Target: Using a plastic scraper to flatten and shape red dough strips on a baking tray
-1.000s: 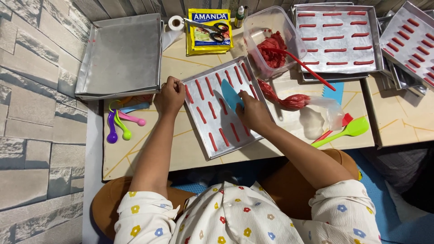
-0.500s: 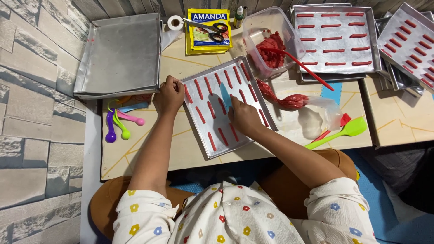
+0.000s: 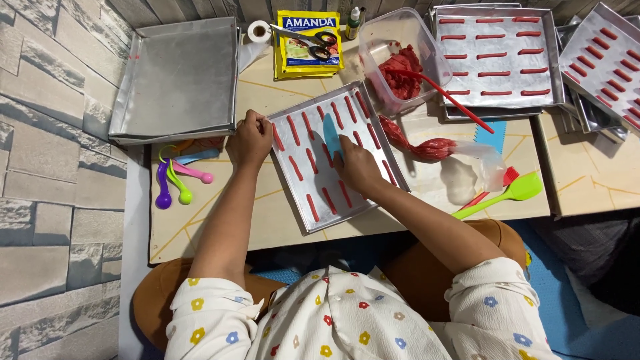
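Centrally, on the pale surface (image 3: pixel 220 220): one metal baking tray (image 3: pixel 313 223), set at a tilt, lined with paper and carrying rows of short red piped strips (image 3: pixel 293 130).

Left hand (image 3: pixel 249 140): at the tray's upper left edge, fingers curled over the rim and pressed together on it.

Right hand (image 3: pixel 358 167): over the tray's middle, fingers closed around the lower end of a blue scraper (image 3: pixel 331 133), whose blade lies among the strips (whether it touches the paper cannot be told).

Just right of the tray: a piping bag (image 3: pixel 433 148) of red batter, lying flat, with a green spatula (image 3: pixel 507 193) at the right edge of the surface.

Upper centre: a clear plastic tub (image 3: pixel 393 40) of red batter holding a red-handled spatula (image 3: pixel 460 107); a yellow packet (image 3: pixel 307 47) with scissors (image 3: pixel 313 39) on it.

Upper left: an empty metal tray (image 3: pixel 177 80). Below it, coloured measuring spoons (image 3: pixel 177 183).

Upper right: two more trays of red strips (image 3: pixel 497 57), partly overlapping.
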